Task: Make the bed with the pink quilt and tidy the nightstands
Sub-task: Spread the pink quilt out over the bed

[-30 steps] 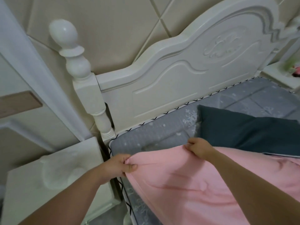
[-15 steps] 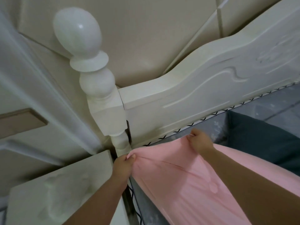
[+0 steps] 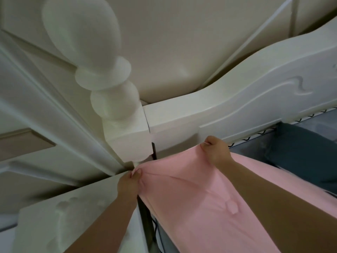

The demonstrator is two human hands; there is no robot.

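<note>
At headboard corner: both hands pinch pink quilt edge, left hand, right hand; edge now pulled up to bedpost; top nearly placed.

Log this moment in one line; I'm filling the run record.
left hand grips pink quilt corner | right hand grips edge | near headboard

Pink quilt: soft, smooth cloth, few folds, top edge pulled up near white headboard. Left hand pinches quilt corner right by bedpost. Right hand grips top edge further along, close to headboard. Quilt stretched between hands, covers bed below. White nightstand beside bed, lower left, touching left arm. Dark blue pillow at right, partly under quilt.
</note>
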